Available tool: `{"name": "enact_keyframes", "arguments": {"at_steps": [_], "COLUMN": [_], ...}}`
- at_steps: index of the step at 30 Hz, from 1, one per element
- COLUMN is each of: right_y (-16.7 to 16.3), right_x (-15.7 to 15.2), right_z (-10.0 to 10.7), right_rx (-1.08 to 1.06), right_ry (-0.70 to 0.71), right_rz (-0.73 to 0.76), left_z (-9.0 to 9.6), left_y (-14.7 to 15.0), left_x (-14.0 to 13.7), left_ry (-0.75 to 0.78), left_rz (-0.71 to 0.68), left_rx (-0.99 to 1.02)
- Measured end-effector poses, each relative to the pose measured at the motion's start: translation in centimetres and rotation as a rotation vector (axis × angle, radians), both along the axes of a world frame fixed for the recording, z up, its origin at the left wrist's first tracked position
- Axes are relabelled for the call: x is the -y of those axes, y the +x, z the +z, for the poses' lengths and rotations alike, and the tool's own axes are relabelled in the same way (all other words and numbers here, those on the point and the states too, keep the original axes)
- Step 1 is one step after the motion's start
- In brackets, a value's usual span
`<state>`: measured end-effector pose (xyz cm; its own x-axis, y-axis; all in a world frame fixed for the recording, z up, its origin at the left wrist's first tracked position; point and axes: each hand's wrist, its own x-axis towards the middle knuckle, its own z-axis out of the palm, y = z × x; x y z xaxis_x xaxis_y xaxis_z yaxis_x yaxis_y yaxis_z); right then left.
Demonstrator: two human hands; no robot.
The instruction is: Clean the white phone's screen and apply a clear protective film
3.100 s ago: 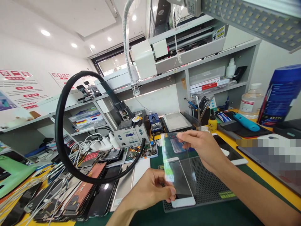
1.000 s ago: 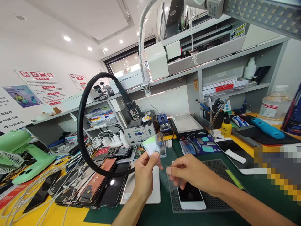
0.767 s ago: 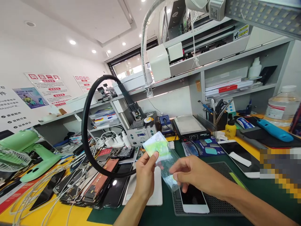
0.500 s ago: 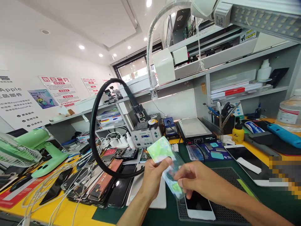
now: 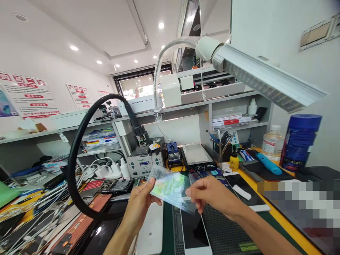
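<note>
A thin, see-through plastic sheet with a bright green pattern [image 5: 170,187] is stretched between my two hands. It may be a packet or a film; I cannot tell which. My left hand [image 5: 142,200] pinches its left end with the thumb on top. At the right edge, my right hand [image 5: 212,193] has its fingers closed on the sheet. Below it lies a white-framed smartphone [image 5: 196,232], dark screen up, on a black textured mat [image 5: 225,230]. The sheet hides the phone's upper end.
Left of the mat are a silver tablet-like panel [image 5: 150,230] and piled phone parts [image 5: 90,212], under a thick black hose [image 5: 73,177]. Another white phone [image 5: 247,191] with a white strip lies right. A hot-air station [image 5: 143,164] and hot plate [image 5: 198,157] stand behind; a lamp [image 5: 260,78] hangs overhead.
The sheet has gone from steeply slanted to more level and spread out, its green face now broad. My right hand has shifted to its right edge. The view has turned right.
</note>
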<state>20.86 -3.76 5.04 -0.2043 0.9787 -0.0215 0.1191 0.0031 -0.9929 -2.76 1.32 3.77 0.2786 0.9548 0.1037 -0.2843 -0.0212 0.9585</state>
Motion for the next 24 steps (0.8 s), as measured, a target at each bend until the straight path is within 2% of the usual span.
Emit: {"name": "enact_keyframes", "arguments": {"at_steps": [7,9,13,16,20,24], "right_y": [2.3,3.6,7.0,9.1,9.9,9.6], "right_x": [-0.5,-0.9,-1.9,-3.0,-4.5,-5.4], "right_z": [0.7,1.0,0.7,-0.4,-1.9,-2.6], "right_rx": [0.098,0.13,0.276,0.467,0.706,0.874], "right_ry": [0.052,0.098,0.199,0.221,0.211,0.197], "right_rz": [-0.135,-0.271,-0.641,-0.8,-0.872,-0.902], "left_z": [-0.3,-0.5,-0.9,-1.2,-1.4,-1.3], "left_y": [-0.5,-0.6,-0.6,-0.3,0.0,-0.1], "left_x": [-0.2,-0.5,-1.0,-1.0,-0.7,-0.7], "left_ry": [0.032,0.053,0.074,0.093,0.121,0.14], "left_rz": [0.039,0.085,0.138,0.122,0.098,0.102], "left_rx": [-0.106,-0.099,-0.106,-0.142,-0.184,-0.207]}}
